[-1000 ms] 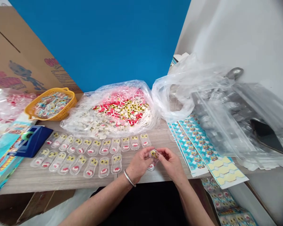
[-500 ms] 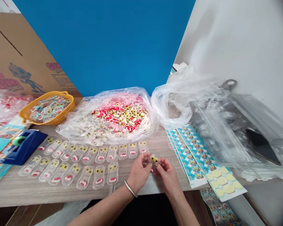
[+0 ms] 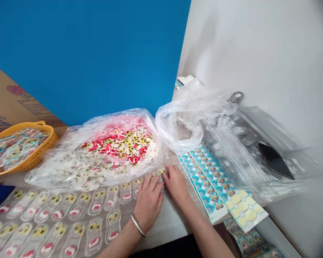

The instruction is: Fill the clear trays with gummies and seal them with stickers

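Note:
At the right end of the upper row, a clear plastic blister shell holds a pair of yellow eye pieces. My right hand has its fingertips on that shell's right side. Just left of it, my left hand lies palm down with fingers spread, partly covering a neighbouring shell. Further left, upper-row shells and lower-row shells lie on the table, each with yellow eyes and a red-and-white mouth piece. Behind them, an open clear bag spills over with loose eye and mouth pieces.
A yellow basket of small packed items stands at left, beside a dark blue object. Printed sticker sheets lie right of my hands. Beyond are a crumpled plastic bag, bags of clear shells and a black phone-like slab.
Both hands have moved forward from the table's front edge to the upper row. The shell they held now appears to lie at that row's right end. The view has swung right.

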Action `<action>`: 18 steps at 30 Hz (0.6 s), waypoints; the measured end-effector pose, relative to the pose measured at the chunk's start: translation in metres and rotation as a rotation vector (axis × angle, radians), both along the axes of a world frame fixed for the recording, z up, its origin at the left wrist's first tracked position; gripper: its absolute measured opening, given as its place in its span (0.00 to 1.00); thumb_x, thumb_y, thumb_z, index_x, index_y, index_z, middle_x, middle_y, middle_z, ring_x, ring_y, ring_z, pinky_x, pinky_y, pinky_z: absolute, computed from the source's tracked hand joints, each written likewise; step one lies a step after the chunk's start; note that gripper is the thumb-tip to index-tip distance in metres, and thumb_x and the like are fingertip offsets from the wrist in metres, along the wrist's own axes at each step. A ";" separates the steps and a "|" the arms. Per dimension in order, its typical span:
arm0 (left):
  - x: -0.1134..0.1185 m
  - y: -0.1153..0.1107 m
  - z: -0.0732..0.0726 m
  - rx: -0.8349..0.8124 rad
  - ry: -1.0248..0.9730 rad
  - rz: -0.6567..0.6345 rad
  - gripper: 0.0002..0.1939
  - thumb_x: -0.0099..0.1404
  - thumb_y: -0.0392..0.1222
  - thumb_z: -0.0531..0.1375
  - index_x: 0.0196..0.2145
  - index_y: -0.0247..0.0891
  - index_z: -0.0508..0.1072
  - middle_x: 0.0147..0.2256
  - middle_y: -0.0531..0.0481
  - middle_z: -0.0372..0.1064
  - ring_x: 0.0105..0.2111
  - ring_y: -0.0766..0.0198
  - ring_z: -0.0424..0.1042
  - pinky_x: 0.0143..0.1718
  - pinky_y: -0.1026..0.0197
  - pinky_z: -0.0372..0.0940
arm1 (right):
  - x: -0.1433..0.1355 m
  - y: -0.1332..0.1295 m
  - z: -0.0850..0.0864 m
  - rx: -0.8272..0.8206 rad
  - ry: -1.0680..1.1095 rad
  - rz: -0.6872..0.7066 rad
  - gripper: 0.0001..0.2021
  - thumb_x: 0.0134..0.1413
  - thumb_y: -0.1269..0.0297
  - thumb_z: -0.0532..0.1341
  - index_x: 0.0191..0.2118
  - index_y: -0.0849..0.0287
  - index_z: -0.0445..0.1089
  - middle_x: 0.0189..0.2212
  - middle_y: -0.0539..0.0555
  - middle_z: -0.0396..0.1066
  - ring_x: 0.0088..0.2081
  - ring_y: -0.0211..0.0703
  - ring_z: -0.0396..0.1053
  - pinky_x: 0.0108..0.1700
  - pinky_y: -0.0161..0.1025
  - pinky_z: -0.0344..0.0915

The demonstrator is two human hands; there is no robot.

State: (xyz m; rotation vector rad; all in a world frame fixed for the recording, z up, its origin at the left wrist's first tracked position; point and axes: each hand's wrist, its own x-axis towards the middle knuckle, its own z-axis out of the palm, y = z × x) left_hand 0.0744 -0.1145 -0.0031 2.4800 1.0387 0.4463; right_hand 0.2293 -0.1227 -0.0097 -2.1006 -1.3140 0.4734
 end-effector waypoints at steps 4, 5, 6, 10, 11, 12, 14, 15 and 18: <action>0.001 0.003 -0.003 0.033 -0.017 -0.011 0.19 0.65 0.33 0.53 0.52 0.44 0.71 0.57 0.46 0.67 0.61 0.44 0.57 0.58 0.38 0.55 | 0.010 -0.015 0.008 -0.074 -0.321 -0.021 0.05 0.60 0.66 0.57 0.40 0.57 0.69 0.36 0.56 0.70 0.38 0.48 0.69 0.38 0.39 0.62; 0.001 0.003 -0.003 0.029 -0.030 -0.013 0.19 0.65 0.34 0.53 0.52 0.45 0.71 0.57 0.46 0.67 0.61 0.44 0.57 0.58 0.38 0.55 | 0.016 -0.017 0.009 -0.075 -0.354 -0.028 0.05 0.61 0.67 0.56 0.40 0.56 0.69 0.37 0.56 0.70 0.39 0.48 0.69 0.39 0.39 0.62; 0.001 0.003 -0.002 0.017 -0.044 -0.015 0.19 0.65 0.34 0.54 0.52 0.45 0.71 0.56 0.46 0.67 0.60 0.44 0.57 0.58 0.38 0.55 | 0.023 -0.017 0.010 -0.073 -0.386 -0.024 0.06 0.61 0.69 0.55 0.41 0.56 0.69 0.38 0.57 0.70 0.40 0.47 0.68 0.40 0.39 0.62; 0.004 0.002 0.002 -0.062 -0.113 -0.011 0.20 0.64 0.33 0.55 0.52 0.47 0.72 0.55 0.46 0.68 0.60 0.45 0.58 0.59 0.36 0.55 | 0.045 -0.001 0.007 -0.088 -0.546 0.133 0.09 0.59 0.73 0.55 0.41 0.55 0.70 0.42 0.57 0.69 0.44 0.48 0.65 0.45 0.41 0.60; 0.005 0.003 0.004 -0.080 -0.134 -0.007 0.20 0.64 0.33 0.55 0.52 0.47 0.72 0.55 0.46 0.68 0.60 0.45 0.58 0.59 0.36 0.55 | 0.048 0.005 0.005 -0.100 -0.583 0.175 0.09 0.59 0.73 0.55 0.41 0.55 0.71 0.42 0.58 0.69 0.44 0.49 0.65 0.45 0.42 0.60; 0.007 0.003 0.006 -0.098 -0.158 -0.002 0.20 0.63 0.33 0.55 0.51 0.47 0.73 0.54 0.45 0.69 0.60 0.46 0.58 0.60 0.36 0.55 | 0.050 0.012 0.003 -0.111 -0.612 0.205 0.09 0.59 0.73 0.56 0.40 0.56 0.71 0.42 0.59 0.69 0.44 0.50 0.64 0.45 0.43 0.59; 0.008 0.005 0.010 -0.144 -0.224 0.010 0.18 0.63 0.33 0.56 0.49 0.46 0.74 0.53 0.44 0.70 0.60 0.47 0.60 0.60 0.38 0.55 | 0.051 0.024 0.000 -0.117 -0.645 0.236 0.09 0.59 0.73 0.55 0.40 0.57 0.71 0.41 0.60 0.69 0.44 0.52 0.64 0.45 0.45 0.59; 0.009 0.006 0.013 -0.177 -0.266 0.021 0.17 0.63 0.33 0.56 0.48 0.46 0.75 0.52 0.44 0.70 0.59 0.48 0.61 0.60 0.39 0.56 | 0.052 0.028 -0.002 -0.112 -0.649 0.247 0.09 0.59 0.74 0.55 0.40 0.57 0.71 0.40 0.60 0.69 0.44 0.52 0.64 0.44 0.45 0.60; 0.009 0.013 0.021 -0.329 -0.408 0.093 0.13 0.63 0.36 0.58 0.45 0.45 0.76 0.50 0.43 0.71 0.54 0.51 0.66 0.58 0.44 0.59 | 0.056 0.031 -0.003 -0.098 -0.657 0.280 0.09 0.59 0.75 0.54 0.38 0.59 0.71 0.38 0.60 0.70 0.42 0.52 0.65 0.44 0.46 0.61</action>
